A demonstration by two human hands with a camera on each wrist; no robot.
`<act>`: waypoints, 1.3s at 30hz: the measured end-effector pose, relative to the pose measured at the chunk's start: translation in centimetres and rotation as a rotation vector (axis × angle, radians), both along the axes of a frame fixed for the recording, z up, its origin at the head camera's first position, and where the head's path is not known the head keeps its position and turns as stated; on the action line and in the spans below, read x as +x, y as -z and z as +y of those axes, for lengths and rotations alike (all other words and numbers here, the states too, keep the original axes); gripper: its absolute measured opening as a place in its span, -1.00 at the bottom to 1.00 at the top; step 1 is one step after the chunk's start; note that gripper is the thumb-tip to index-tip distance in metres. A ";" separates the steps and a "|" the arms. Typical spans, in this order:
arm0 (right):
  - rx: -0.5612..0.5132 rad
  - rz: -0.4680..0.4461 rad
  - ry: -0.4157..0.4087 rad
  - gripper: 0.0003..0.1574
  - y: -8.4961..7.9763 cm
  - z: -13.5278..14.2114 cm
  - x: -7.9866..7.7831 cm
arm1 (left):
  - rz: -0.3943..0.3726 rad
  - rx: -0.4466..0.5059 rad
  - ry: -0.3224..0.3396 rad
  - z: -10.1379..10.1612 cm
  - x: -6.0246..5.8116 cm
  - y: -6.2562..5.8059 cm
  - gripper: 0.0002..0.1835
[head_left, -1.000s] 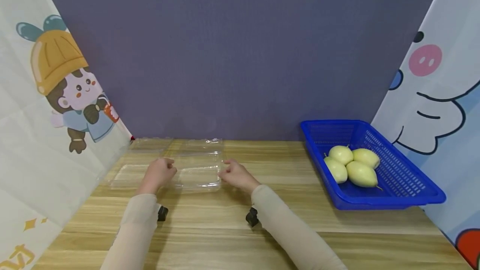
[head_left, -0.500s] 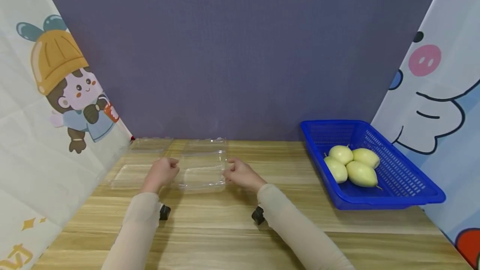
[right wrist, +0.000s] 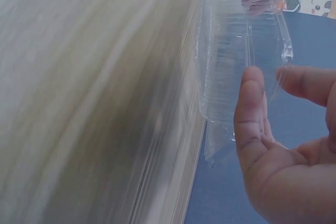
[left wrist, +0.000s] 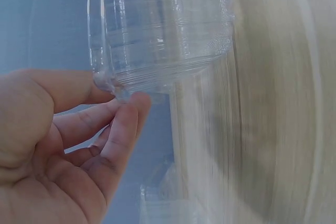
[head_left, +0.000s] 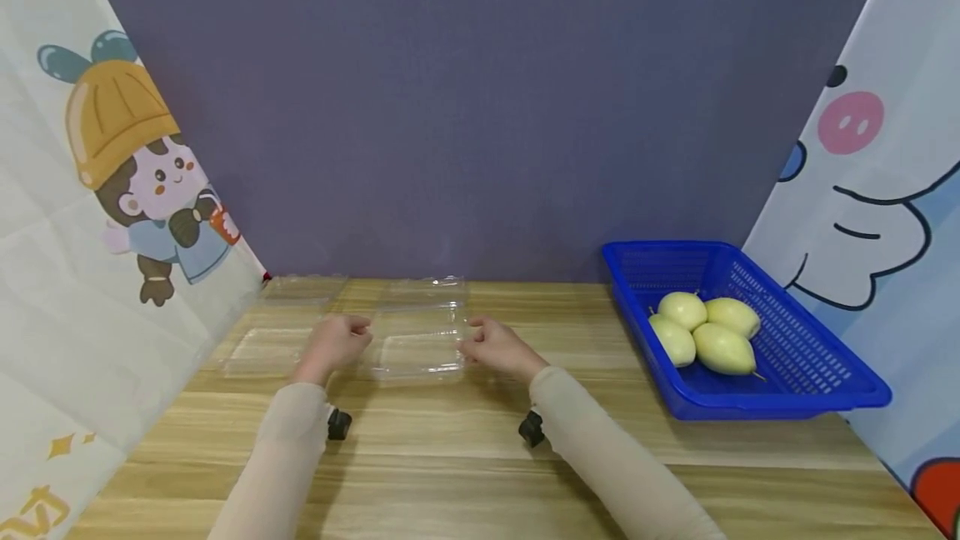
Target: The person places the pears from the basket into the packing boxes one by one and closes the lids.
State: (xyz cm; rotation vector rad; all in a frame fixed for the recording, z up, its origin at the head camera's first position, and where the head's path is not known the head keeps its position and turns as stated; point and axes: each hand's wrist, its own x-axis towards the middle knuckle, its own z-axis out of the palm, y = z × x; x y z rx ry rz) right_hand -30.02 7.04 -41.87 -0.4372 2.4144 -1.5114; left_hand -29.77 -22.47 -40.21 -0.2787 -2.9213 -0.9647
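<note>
A clear plastic box [head_left: 420, 348] is pinched at its left end by the left hand [head_left: 333, 346] and at its right end by the right hand [head_left: 501, 348]; whether the table [head_left: 450, 482] is touched by it cannot be told. Another clear box [head_left: 262, 348] is set to its left. Four pale fruits [head_left: 723, 348] are held in a blue basket [head_left: 780, 401] at the right

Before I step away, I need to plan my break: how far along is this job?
Apparently done: the left clear box, set on the table. In hand: the right clear box, pinched by the left hand and right hand. Probably left: boxing the fruit, since four visible pieces lie in the blue basket.
</note>
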 end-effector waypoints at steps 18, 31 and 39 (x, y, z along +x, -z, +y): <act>-0.037 -0.024 0.005 -0.20 0.8 2.0 -0.3 | -0.023 0.107 0.000 1.6 -0.7 0.9 -0.59; -0.090 -0.060 0.005 -0.19 1.3 3.6 -0.4 | -0.041 0.169 0.001 2.8 -1.4 1.3 -0.57; -0.114 -0.086 0.008 -0.18 1.6 4.4 -0.5 | -0.074 0.237 -0.024 3.5 -1.5 1.4 -0.57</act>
